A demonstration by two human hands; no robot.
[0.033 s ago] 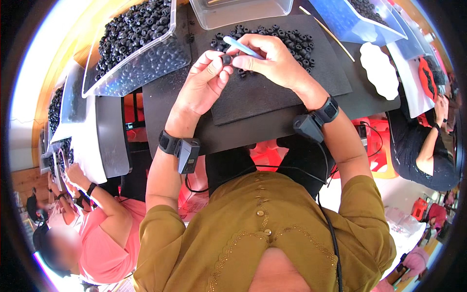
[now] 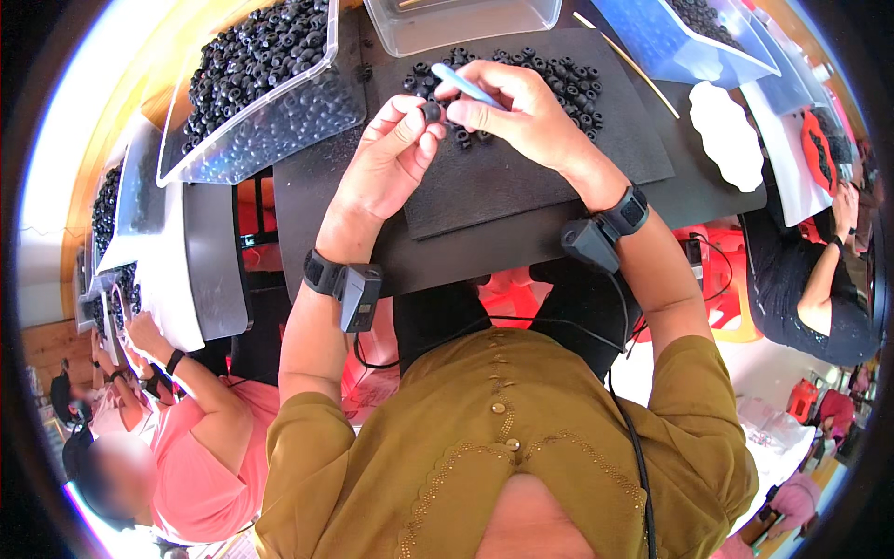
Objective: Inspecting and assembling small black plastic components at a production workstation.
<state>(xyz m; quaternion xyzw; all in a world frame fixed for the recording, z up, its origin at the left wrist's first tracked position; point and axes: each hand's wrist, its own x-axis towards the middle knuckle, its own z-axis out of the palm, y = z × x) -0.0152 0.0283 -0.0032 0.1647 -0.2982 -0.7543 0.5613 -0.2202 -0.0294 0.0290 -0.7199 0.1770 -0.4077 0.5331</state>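
Observation:
Between the thumb and fingertips of my left hand (image 2: 389, 156) is a small round black part (image 2: 431, 112), pinched above the dark mat. My right hand (image 2: 517, 112) is closed around a slim light-blue pen-like tool (image 2: 466, 86), its blue end pointing up and left. What the tool's other end looks like is hidden by my fingers. Right thumb and black part are close together, with a narrow gap. Just beyond my hands, many similar black ring-like parts (image 2: 573, 93) with holes lie loose on the black mat (image 2: 521, 186).
At the left, a clear bin (image 2: 261, 140) is heaped with black parts. Another clear bin (image 2: 461, 28) stands at the far edge, a bluish one (image 2: 694, 47) at far right. A thin stick (image 2: 629, 65) and a white scalloped piece (image 2: 726, 135) lie right. Co-workers sit on both sides.
The black part in my left hand has shifted very slightly left. My right hand and the blue tool have moved a little, opening a small gap from the part.

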